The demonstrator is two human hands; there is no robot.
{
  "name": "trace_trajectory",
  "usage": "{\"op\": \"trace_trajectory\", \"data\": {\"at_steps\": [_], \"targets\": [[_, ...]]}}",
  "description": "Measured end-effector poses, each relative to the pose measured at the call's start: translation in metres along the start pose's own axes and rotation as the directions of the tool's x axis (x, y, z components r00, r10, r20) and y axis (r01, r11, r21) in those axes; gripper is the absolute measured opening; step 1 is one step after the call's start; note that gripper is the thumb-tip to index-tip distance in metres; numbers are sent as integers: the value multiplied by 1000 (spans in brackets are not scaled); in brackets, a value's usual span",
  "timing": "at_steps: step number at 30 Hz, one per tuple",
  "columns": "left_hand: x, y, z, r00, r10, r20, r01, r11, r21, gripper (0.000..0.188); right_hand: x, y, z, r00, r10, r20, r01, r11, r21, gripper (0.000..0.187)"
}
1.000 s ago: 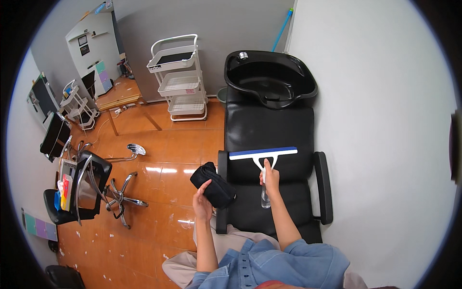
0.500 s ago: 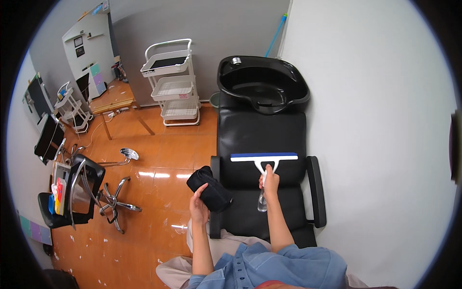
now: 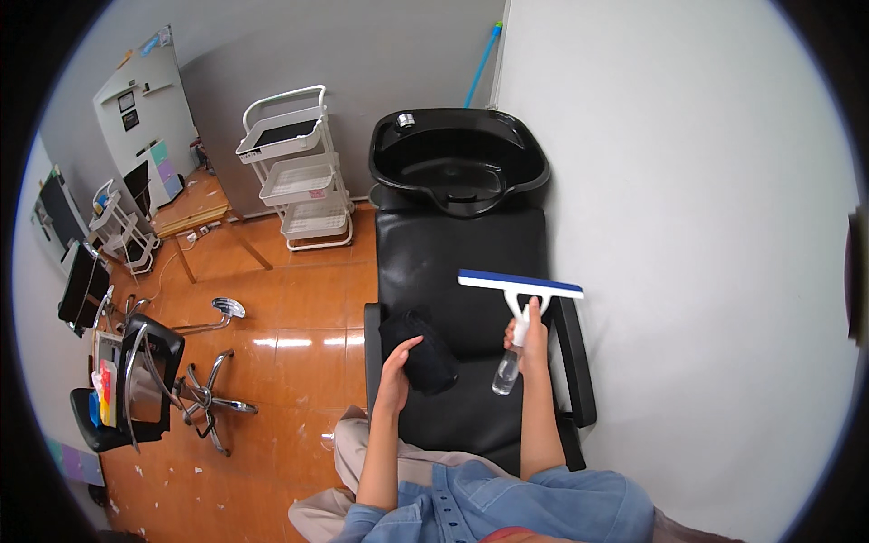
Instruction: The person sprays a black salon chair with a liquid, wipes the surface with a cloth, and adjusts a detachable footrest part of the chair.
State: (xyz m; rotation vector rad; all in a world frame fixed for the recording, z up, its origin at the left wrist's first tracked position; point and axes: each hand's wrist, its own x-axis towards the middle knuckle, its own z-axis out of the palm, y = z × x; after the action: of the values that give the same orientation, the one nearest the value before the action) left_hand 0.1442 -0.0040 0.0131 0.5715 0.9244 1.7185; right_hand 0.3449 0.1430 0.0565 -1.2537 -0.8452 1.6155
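Note:
A black folded cloth (image 3: 429,360), bunched into a thick roll, is gripped by my left hand (image 3: 391,380) over the chair's left side. In my right hand (image 3: 535,346) is a spray squeegee (image 3: 520,284), its white head edged with a blue strip and a clear bottle forming its handle. The squeegee's head points away from me, its right end dipping slightly nearer. Below both hands stretches a black padded shampoo chair (image 3: 463,258); whether either item touches it I cannot tell. At its far end sits a glossy black wash basin (image 3: 457,145) with a chrome fitting.
A white three-tier trolley (image 3: 299,181) stands far left of the chair, before a grey wall. Further left are a mirror (image 3: 145,118) and a wheeled salon chair (image 3: 149,362) bearing colourful packets. The white wall (image 3: 688,253) runs close along the right.
My view has swung right, so the chair and basin sit further left. Both hands moved rightward with their items. The squeegee tilted, its right end now lower.

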Motion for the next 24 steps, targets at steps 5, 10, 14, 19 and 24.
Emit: {"op": "trace_trajectory", "data": {"at_steps": [5, 10, 14, 19, 24], "targets": [[19, -13, 0, 989, -15, 147, -7, 990, 144, 59, -22, -2, 66, 910, -33, 414, 26, 999, 21, 29], [25, -35, -18, 972, -132, 193, 76, 959, 275, 94, -15, 44, 123, 842, -114, 528, 138, 990, -7, 33], [21, -22, -2, 987, -159, -7, 155, 952, 265, 51, -18, 52, 115, 691, -585, 424, 707, 668, -232, 31], [21, -18, -7, 995, -90, -32, 95, 955, 282, 31, -32, 80, 88, 800, -466, 378, 599, 591, -540, 49], [32, -12, -21, 991, -130, 24, 115, 935, 336, 29, 6, 121, 77, 897, -275, 346, 364, 903, -226, 73]]}}
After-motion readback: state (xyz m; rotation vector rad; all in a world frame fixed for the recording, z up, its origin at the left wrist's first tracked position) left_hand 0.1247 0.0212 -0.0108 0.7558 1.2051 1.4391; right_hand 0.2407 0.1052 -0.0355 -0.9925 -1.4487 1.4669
